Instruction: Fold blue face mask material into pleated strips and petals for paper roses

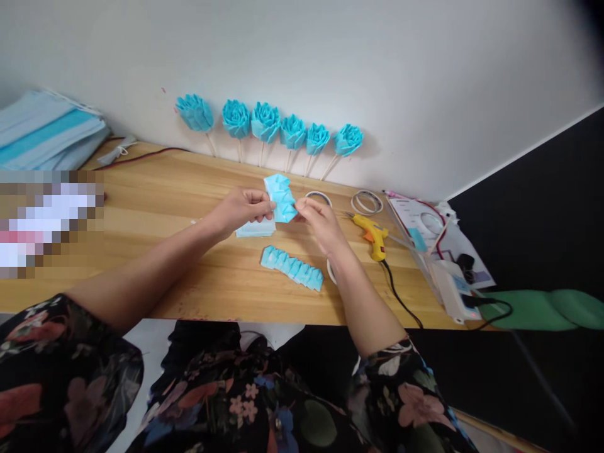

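Observation:
Between my two hands is a short strip of folded blue paper (283, 200) with pointed pleats, raised above the table. My left hand (248, 207) pinches its left edge, and the fingers of my right hand (318, 217) are closed on its right edge. Under my left hand lies a stack of pale blue sheets (256, 229), partly covered. Nearer to me, a longer folded blue strip (292, 268) rests on the wood. A roll of white tape (319, 199) stands behind my right hand, and another roll is mostly hidden by my right forearm.
Several blue paper roses (267, 121) on sticks lean against the wall. A yellow glue gun (372, 234) lies to the right, its black cord crossing the table edge. Tape rolls (367, 202), papers and a power strip (455, 292) are further right. Blue-and-white packages (47, 129) sit at left.

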A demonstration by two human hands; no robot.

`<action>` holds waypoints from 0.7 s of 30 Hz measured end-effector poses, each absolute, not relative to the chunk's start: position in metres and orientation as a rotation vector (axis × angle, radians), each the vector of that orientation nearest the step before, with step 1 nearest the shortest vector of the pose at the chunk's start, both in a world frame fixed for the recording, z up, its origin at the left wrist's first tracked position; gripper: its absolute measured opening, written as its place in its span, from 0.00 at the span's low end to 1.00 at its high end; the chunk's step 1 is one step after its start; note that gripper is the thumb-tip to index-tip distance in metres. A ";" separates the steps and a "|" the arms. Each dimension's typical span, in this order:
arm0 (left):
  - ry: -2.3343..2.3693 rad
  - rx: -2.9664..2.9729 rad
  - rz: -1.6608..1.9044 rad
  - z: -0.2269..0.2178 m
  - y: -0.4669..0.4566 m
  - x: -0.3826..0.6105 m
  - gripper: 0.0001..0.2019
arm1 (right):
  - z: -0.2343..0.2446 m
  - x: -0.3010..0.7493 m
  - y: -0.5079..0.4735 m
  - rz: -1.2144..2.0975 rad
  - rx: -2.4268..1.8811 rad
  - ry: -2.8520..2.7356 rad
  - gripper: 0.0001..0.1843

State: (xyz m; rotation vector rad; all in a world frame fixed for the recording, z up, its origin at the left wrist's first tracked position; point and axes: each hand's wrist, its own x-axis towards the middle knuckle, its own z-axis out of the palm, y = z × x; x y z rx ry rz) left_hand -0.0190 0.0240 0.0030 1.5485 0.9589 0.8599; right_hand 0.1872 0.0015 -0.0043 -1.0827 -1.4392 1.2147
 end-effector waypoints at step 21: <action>0.835 1.513 0.810 0.006 0.022 -0.019 0.13 | -0.015 0.183 0.003 1.077 -1.088 -1.487 0.11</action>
